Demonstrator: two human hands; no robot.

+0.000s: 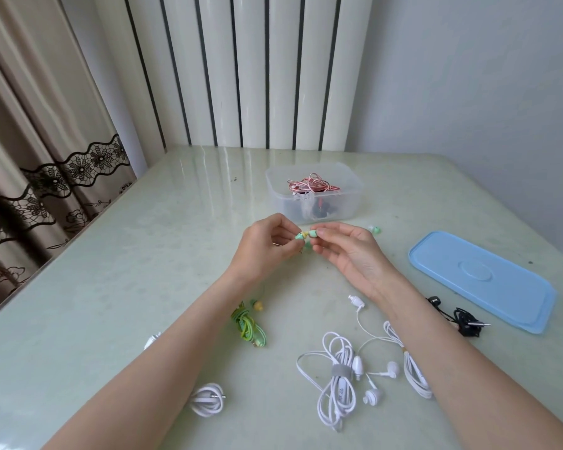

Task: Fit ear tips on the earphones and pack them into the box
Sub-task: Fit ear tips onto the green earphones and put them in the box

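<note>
head view: the small green and yellow earbud (300, 236) sits between the two hands, just in front of the clear plastic rectangular box (314, 192) and lifted off the pale green glossy table (117, 287). the left hand (263, 246) has its fingers curled in, thumb and forefinger pinching the earbud from the left. the right hand (348, 251) pinches a mint green ear tip (313, 234) at its fingertips and holds it touching the earbud's end, its other fingers loosely bent. whether the tip is seated on the earbud cannot be told. a second mint green ear tip (374, 229) lies on the table just right of the box's near corner. the box stands open and holds a coiled pink and white striped earphone cable (309, 185) on top, with darker pieces under it too blurred to name. its flat light blue plastic lid (481, 280) lies well to the right of the box, nearer the person. nearer than the box, under the forearms, lie a bundled green and yellow earphone cable (249, 328), a strapped white wired earphone set (338, 378), a small white cable coil (207, 399), and a black earphone cable (462, 319) touching the lid's near edge.
</note>
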